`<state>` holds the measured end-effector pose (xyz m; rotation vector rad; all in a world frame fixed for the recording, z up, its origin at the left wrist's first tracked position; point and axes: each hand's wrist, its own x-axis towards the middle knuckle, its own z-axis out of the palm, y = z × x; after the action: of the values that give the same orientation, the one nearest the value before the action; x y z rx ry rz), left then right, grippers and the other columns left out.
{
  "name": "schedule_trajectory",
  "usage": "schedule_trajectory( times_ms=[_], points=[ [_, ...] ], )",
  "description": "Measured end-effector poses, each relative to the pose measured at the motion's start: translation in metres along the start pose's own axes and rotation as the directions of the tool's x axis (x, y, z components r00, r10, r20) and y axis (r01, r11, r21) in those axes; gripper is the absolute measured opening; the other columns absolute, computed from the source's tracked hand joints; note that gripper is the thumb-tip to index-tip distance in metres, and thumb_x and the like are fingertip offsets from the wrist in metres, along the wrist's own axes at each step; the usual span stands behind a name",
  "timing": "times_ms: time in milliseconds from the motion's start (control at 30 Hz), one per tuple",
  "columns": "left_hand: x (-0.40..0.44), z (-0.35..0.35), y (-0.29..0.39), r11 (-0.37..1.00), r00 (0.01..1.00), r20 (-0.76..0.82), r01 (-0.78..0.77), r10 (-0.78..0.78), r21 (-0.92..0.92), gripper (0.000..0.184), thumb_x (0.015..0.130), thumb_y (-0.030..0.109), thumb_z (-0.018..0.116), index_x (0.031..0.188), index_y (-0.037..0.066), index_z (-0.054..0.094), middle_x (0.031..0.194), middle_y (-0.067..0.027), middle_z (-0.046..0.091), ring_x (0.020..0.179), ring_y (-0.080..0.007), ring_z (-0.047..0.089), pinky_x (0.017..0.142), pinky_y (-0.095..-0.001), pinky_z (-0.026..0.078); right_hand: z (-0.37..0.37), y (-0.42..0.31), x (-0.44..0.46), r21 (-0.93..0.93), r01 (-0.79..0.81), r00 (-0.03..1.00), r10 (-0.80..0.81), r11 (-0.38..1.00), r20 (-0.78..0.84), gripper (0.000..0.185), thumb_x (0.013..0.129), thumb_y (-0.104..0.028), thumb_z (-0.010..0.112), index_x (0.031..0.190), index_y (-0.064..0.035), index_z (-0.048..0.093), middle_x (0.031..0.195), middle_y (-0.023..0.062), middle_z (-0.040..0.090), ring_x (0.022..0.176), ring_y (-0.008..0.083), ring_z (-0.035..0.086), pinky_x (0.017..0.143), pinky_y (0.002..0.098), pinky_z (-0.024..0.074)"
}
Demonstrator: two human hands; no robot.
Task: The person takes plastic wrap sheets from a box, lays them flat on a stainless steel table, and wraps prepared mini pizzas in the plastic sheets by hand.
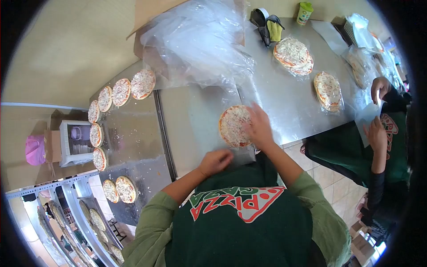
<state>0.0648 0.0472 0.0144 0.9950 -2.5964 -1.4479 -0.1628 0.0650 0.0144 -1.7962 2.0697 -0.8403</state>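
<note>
Pizza (232, 124) on the middle worktop (187, 102), near its front edge — right hand (259, 127) at its right side, left hand (216, 162) in front and to the left. Behind it: carton (149, 12) with plastic bags (195, 38). Left: side table (133, 133), more pizzas (121, 92) along its far and left edges; rack (49, 184) beyond. Right: bagged pizzas (291, 52) on the adjoining tabletop (284, 98) — cup (304, 13) behind them, co-worker (378, 133) at the right end.

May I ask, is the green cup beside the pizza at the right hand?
No, the green cup stands at the far edge of the table, away from that pizza.
</note>
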Motion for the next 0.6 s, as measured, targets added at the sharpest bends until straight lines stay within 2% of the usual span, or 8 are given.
schedule_trajectory(
  times_ms=[67, 100, 133, 233, 300, 333, 533, 600],
  points=[
    [0.007, -0.003, -0.014, 0.863, 0.854, -0.387, 0.131, -0.348, -0.487, 0.027, 0.083, 0.015, 0.059, 0.103, 0.0, 0.051, 0.098, -0.0099, 0.06, 0.089, -0.0168, 0.059, 0.079, -0.0279, 0.047, 0.005, 0.022, -0.023, 0.39, -0.381, 0.917, 0.395, 0.838, 0.047, 0.054, 0.083, -0.032, 0.058, 0.125, -0.0029, 0.042, 0.123, 0.0188, 0.046, 0.104, 0.0273, 0.051, 0.088, 0.0366, 0.0404],
    [0.019, -0.009, -0.022, 0.822, 0.801, -0.466, 0.057, -0.377, -0.567, 0.027, 0.083, 0.015, 0.06, 0.103, 0.0, 0.052, 0.097, -0.01, 0.06, 0.089, -0.0164, 0.058, 0.079, -0.0278, 0.046, 0.011, 0.029, -0.031, 0.551, -0.525, 0.821, 0.558, 0.649, 0.125, 0.054, 0.083, -0.03, 0.059, 0.124, 0.0004, 0.043, 0.117, 0.0196, 0.05, 0.097, 0.026, 0.056, 0.083, 0.0334, 0.0445],
    [0.034, -0.016, -0.029, 0.772, 0.739, -0.533, -0.028, -0.412, -0.635, 0.027, 0.082, 0.016, 0.06, 0.102, -0.001, 0.052, 0.095, -0.01, 0.06, 0.09, -0.0159, 0.057, 0.079, -0.0276, 0.045, 0.017, 0.03, -0.033, 0.559, -0.563, 0.795, 0.583, 0.609, 0.166, 0.054, 0.082, -0.031, 0.061, 0.121, 0.0022, 0.045, 0.112, 0.0183, 0.052, 0.093, 0.0242, 0.057, 0.08, 0.0318, 0.0455],
    [0.059, -0.026, -0.039, 0.519, 0.772, -0.216, 0.168, -0.598, -0.838, 0.032, 0.08, 0.016, 0.063, 0.104, -0.002, 0.051, 0.097, -0.0114, 0.059, 0.086, -0.0169, 0.057, 0.077, -0.0272, 0.046, 0.017, 0.029, -0.026, 0.621, -0.645, 0.726, 0.612, 0.445, 0.315, 0.054, 0.079, -0.033, 0.064, 0.114, 0.0055, 0.049, 0.099, 0.0143, 0.059, 0.084, 0.02, 0.058, 0.072, 0.0289, 0.0473],
    [0.066, -0.022, -0.046, 0.587, 0.778, -0.265, 0.159, -0.57, -0.794, 0.035, 0.079, 0.016, 0.064, 0.106, -0.001, 0.05, 0.096, -0.0107, 0.059, 0.084, -0.016, 0.056, 0.074, -0.0269, 0.046, 0.014, 0.026, -0.011, 0.694, -0.668, 0.696, 0.555, 0.267, 0.456, 0.052, 0.077, -0.032, 0.067, 0.11, 0.005, 0.052, 0.093, 0.0112, 0.061, 0.083, 0.0191, 0.058, 0.073, 0.0296, 0.0468],
    [0.068, -0.021, -0.049, 0.621, 0.78, -0.29, 0.155, -0.554, -0.768, 0.037, 0.078, 0.016, 0.064, 0.107, -0.001, 0.05, 0.096, -0.0104, 0.059, 0.083, -0.0155, 0.056, 0.073, -0.0268, 0.046, 0.016, 0.027, -0.008, 0.73, -0.629, 0.745, 0.478, 0.269, 0.466, 0.053, 0.076, -0.027, 0.068, 0.114, 0.0031, 0.048, 0.103, 0.0119, 0.058, 0.092, 0.0199, 0.056, 0.078, 0.0307, 0.0458],
    [0.076, -0.023, -0.023, 0.378, 0.814, -0.061, 0.201, -0.578, -0.904, 0.043, 0.081, 0.017, 0.062, 0.115, 0.001, 0.042, 0.098, -0.0094, 0.058, 0.087, -0.0159, 0.055, 0.074, -0.0291, 0.045, 0.018, 0.027, -0.028, 0.834, -0.502, 0.776, 0.307, -0.227, 0.551, 0.059, 0.077, -0.009, 0.059, 0.129, 0.0009, 0.033, 0.124, 0.0149, 0.048, 0.112, 0.0254, 0.049, 0.096, 0.0392, 0.0398],
    [0.085, -0.031, 0.016, 0.326, 0.873, -0.048, 0.131, -0.486, -0.936, 0.041, 0.083, 0.018, 0.06, 0.116, 0.002, 0.04, 0.102, -0.0104, 0.054, 0.092, -0.0175, 0.054, 0.077, -0.031, 0.045, -0.004, 0.048, -0.034, 0.872, -0.342, 0.847, 0.287, -0.349, 0.447, 0.058, 0.079, -0.01, 0.057, 0.13, 0.0008, 0.032, 0.125, 0.0165, 0.047, 0.113, 0.0262, 0.049, 0.098, 0.0401, 0.0391]
  ],
)
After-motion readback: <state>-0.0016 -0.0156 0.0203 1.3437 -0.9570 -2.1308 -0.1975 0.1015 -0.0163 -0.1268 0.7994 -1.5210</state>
